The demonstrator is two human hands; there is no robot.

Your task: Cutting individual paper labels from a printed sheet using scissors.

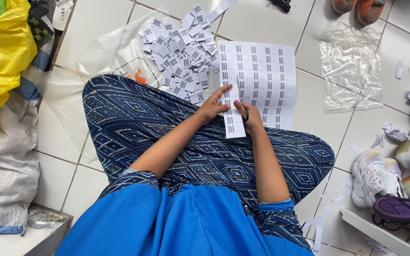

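Your left hand (213, 106) is pinching the paper strip (230, 102), which is running straight away from you. Your right hand (250, 118) is holding scissors (246, 114) just beside the strip's near end.

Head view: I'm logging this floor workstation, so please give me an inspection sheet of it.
Surface: white tiled floor; the person sits on it in blue patterned trousers.
Job's things: printed label sheet on the floor and lap, one column partly cut away; scissors in the right hand.
Clutter: pile of cut labels on a clear plastic bag; another plastic sheet; paper offcuts.
Grippers: left hand pinches the sheet's edge; right hand grips the scissors.
Cables: nothing seen.
Surroundings: yellow bag, white sack, shoes at right.
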